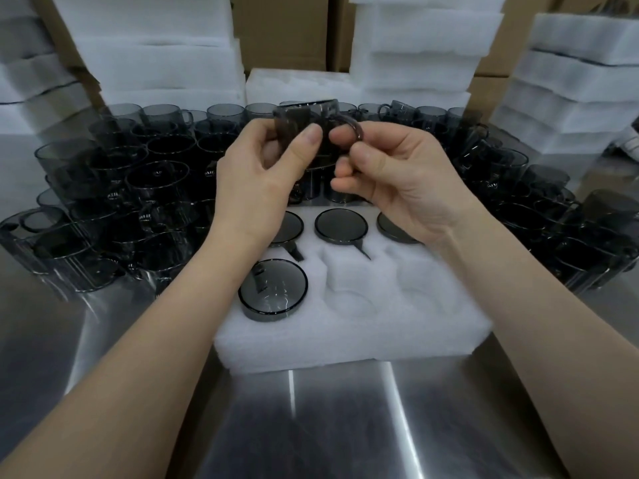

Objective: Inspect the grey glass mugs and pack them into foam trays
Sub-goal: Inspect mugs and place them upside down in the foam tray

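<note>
Gripping mug (304, 121) body with left hand (262, 174), pinching handle (354, 127) with right hand (390, 181). Turn slowly, check rim, then seat inverted in free pocket (420, 288) under right wrist.

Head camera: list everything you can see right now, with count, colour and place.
held mug: one, grey glass, raised above the tray
foam tray: one, white, on the table nearest the person
packed mugs: four, grey; three in the tray's far row, one near left
empty pockets: two, white, near row centre and right
loose mugs: many, grey, crowded left of, behind and right of the tray
foam stacks: several, white, behind the mugs
cardboard boxes: brown, at the back
table: one, steel
left hand: grips the held mug's body
right hand: pinches its handle
</note>
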Demonstrator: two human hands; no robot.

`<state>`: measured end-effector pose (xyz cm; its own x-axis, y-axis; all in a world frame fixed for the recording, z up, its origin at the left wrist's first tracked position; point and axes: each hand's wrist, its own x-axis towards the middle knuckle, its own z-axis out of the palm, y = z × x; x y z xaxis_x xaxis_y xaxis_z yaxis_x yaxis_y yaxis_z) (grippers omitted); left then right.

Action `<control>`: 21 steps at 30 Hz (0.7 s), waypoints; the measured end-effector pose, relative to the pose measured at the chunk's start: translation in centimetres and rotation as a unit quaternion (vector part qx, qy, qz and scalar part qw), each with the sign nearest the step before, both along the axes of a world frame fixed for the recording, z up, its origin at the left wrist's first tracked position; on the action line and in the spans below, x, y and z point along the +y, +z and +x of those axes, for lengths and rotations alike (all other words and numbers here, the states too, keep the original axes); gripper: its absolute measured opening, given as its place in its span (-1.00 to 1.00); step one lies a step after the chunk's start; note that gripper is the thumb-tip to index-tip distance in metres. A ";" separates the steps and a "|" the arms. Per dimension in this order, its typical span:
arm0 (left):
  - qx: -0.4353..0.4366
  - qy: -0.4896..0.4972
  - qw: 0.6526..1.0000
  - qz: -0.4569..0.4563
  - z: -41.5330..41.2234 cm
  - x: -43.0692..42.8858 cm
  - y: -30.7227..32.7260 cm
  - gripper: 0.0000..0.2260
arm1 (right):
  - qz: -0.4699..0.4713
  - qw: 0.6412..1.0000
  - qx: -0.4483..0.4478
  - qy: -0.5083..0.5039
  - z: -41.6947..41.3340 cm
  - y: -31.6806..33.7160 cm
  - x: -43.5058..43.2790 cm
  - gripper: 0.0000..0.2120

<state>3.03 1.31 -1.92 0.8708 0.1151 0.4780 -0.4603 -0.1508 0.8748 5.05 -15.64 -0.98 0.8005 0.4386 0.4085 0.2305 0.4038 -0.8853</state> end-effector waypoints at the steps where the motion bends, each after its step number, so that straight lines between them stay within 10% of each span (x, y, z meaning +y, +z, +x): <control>1: 0.011 -0.004 1.000 -0.004 0.0 -0.1 0.0 -0.61 | -0.017 0.999 -0.024 -0.025 0.0 0.0 0.1 -0.84; 17: -0.037 0.011 0.997 0.069 0.0 -0.6 -0.2 -0.64 | -0.179 0.968 0.013 -0.173 0.6 0.3 0.5 -0.40; 21: -0.045 0.069 0.993 0.081 0.0 -0.6 -0.1 -0.60 | -0.169 0.951 -0.084 -0.243 0.0 -0.1 0.6 -0.60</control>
<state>3.06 0.70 -2.01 0.8053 0.1455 0.5748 -0.5006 -0.3526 0.7906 5.05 -15.04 -1.03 0.8782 0.1622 0.4499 0.4670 -0.0881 -0.8799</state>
